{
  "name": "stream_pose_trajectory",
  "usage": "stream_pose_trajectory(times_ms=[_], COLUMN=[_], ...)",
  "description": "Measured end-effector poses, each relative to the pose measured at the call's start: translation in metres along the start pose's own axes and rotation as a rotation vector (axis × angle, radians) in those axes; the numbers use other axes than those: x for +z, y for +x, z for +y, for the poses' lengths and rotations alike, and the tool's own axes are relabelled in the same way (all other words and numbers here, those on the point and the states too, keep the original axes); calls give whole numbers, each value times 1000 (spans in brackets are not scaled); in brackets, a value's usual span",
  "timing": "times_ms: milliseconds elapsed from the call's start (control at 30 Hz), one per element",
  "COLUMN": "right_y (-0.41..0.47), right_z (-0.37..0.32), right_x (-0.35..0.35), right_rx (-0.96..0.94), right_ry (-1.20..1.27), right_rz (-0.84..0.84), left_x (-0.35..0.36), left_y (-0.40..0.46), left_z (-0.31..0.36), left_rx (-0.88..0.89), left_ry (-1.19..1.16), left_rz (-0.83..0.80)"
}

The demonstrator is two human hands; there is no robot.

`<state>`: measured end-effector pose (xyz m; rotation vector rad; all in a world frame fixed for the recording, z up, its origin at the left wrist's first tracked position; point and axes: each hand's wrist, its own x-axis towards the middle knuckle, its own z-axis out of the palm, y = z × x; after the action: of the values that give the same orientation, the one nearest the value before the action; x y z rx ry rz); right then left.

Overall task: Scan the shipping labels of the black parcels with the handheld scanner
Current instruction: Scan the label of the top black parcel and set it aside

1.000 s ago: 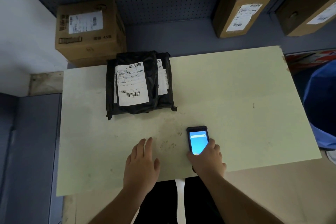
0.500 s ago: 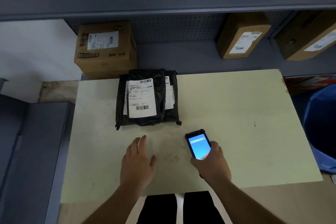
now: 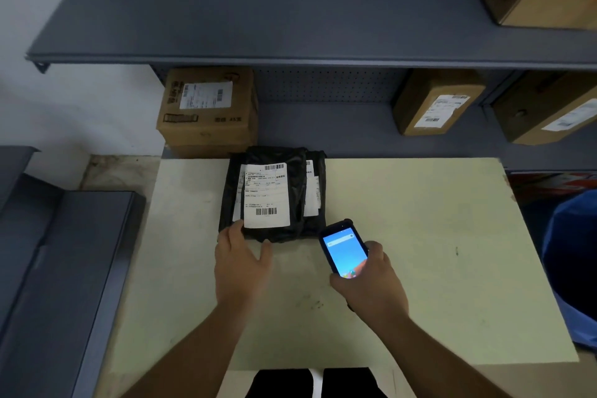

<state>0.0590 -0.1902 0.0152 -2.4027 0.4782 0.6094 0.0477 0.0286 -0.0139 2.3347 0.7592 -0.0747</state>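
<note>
A: Where are the parcels (image 3: 274, 194)?
B: Stacked at the table's (image 3: 420, 236) far edge, top label (image 3: 265, 195) facing up. Left hand (image 3: 240, 265), fingers spread, touches the near edge; right hand (image 3: 368, 281) is clamped around the scanner (image 3: 344, 249).
A: How will they handle?
B: Probably soft, light, slippery film. Best to pinch a corner, clear of the barcode.

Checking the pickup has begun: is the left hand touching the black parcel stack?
Touching. The head view shows the left hand with fingertips overlapping the stack's near-left corner.
</note>
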Motion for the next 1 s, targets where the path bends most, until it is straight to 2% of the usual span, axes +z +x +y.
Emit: stream_pose_trajectory(times_ms=[233,467,733,1000], right_y=[0,-1,-2,1], right_z=[-18,-31,-32,-25], right_x=[-9,-12,-16,-20], right_rx=[-62,-97,-84,-55], right_ry=[-29,-67,-73,-49], right_rz=[-14,-22,-41,-37], left_x=[5,19,31,35], left_y=[42,61,69,71], left_z=[12,24,32,42], left_rx=[-250,-350,-397,-438], left_ry=[-187,-252,-198,-47], left_rz=[-68,-88,-103,-133])
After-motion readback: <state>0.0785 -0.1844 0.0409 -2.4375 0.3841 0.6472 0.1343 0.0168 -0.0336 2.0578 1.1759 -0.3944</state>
